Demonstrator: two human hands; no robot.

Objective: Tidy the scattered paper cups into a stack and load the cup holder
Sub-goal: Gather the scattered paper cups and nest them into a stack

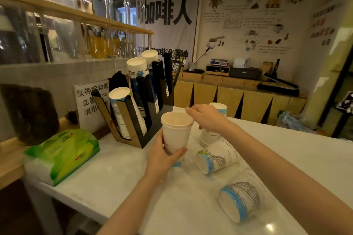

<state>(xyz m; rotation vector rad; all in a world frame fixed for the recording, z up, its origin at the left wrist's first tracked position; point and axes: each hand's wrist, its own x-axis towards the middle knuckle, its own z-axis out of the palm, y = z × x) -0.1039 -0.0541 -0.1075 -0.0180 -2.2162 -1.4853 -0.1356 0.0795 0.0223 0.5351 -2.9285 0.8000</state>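
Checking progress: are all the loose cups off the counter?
No, two cups lie on their sides on the counter beside the person's arms.

"COFFEE" and "咖啡人" on the wall banner (168,11); "咖啡环游记" heading the poster (248,15).

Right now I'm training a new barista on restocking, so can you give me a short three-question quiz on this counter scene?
1. True or false: the left hand holds an upright cup stack with its mouth facing up.
2. How many paper cups lie on their sides on the white counter?
A. none B. two C. four
3. Fill in: the green tissue pack lies to the ____ of the black cup holder.

Key:
1. True.
2. B: the near tipped cup and the middle tipped cup.
3. Left.
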